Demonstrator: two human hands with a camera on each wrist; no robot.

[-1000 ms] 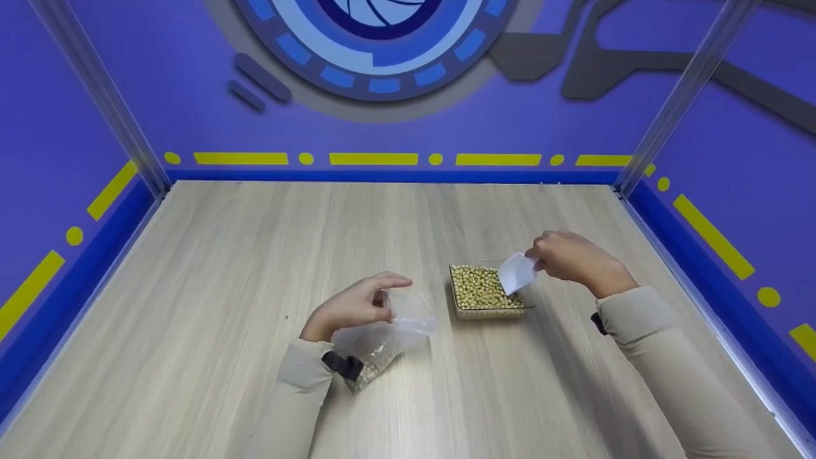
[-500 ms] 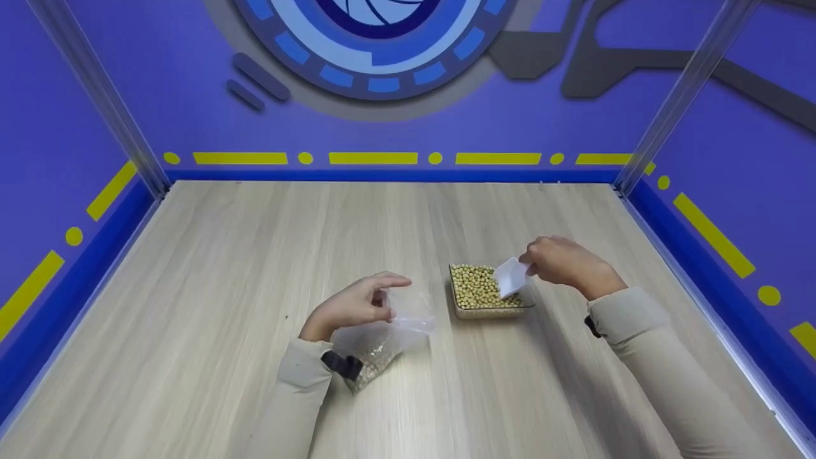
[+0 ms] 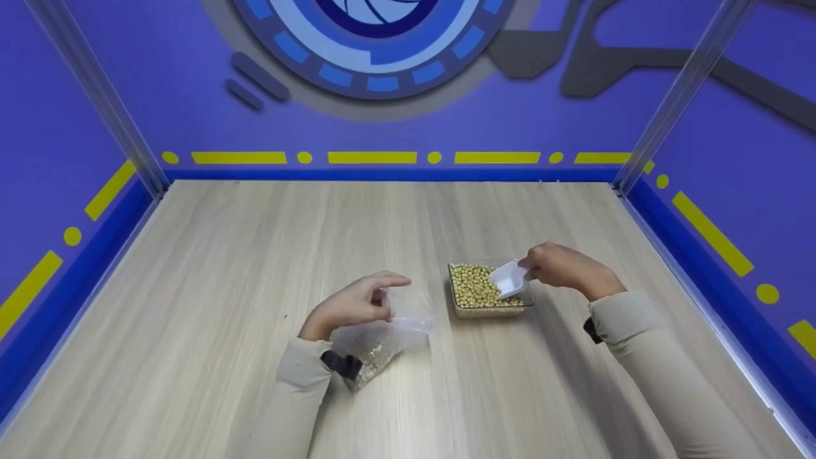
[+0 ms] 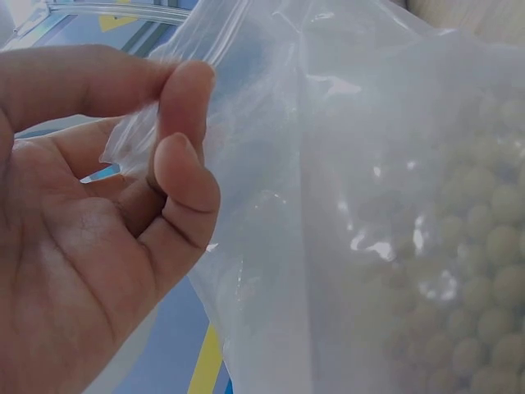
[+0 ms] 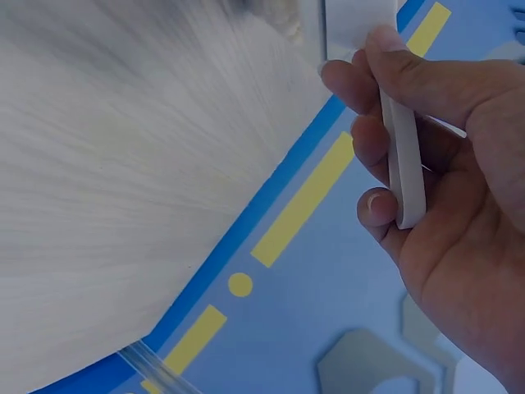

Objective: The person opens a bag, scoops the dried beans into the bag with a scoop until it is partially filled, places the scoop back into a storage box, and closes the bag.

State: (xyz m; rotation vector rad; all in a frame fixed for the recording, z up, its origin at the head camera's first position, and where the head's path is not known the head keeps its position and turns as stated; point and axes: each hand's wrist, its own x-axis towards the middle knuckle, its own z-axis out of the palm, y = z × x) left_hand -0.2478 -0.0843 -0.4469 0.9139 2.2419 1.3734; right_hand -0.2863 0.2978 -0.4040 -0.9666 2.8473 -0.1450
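Observation:
My left hand grips the upper edge of a clear zip bag, with its fingers curled round the plastic. Round pale beans fill the lower part of the bag. To the right stands a clear rectangular container full of yellowish-green dried beans. My right hand holds a white scoop by its handle, thumb along the top in the right wrist view. The scoop is tilted, its front edge down at the beans on the container's right side.
A pale wood-look table lies under everything. Blue panels with yellow marks close it in at the back and both sides. A tiny dark speck lies left of the left hand.
The right hand has brought the scoop a little left and down, further over the beans, and its hollow now faces up more. The left hand and bag have stayed put.

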